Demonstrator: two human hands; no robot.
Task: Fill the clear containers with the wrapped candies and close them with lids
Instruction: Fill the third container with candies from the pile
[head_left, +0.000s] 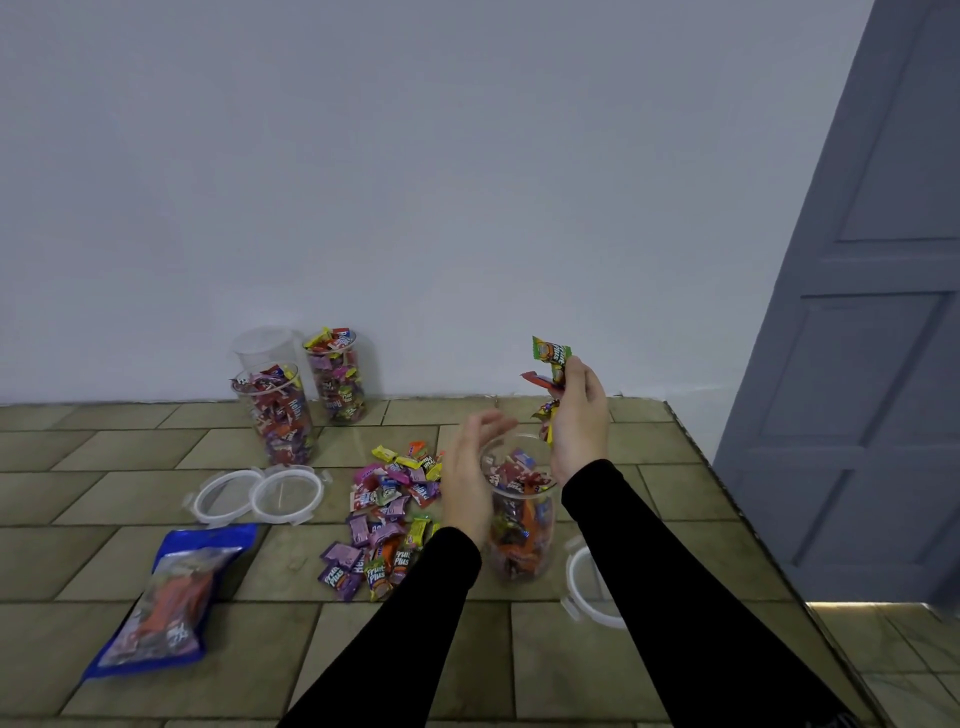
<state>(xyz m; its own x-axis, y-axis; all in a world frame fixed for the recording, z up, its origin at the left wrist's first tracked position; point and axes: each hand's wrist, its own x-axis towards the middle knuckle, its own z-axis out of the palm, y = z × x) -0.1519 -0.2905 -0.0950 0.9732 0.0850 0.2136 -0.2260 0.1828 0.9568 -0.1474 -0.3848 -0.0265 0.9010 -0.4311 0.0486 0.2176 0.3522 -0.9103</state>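
Note:
A clear container (522, 540), nearly full of wrapped candies, stands on the tiled surface between my arms. My right hand (579, 415) is raised above its rim and grips a bunch of candies (550, 364), a green wrapper sticking out on top. My left hand (467, 478) rests with straight fingers against the container's left side. A loose candy pile (387, 514) lies just left of it. Two filled containers (278, 415) (340, 382) and an empty one (265, 345) stand by the wall. Two lids (260, 493) lie flat in front of them.
A third lid (589, 587) lies right of the near container, partly under my right sleeve. A blue candy bag (171, 597) lies at the left. The tiled surface (649, 519) ends at an edge on the right, beside a grey door (872, 312).

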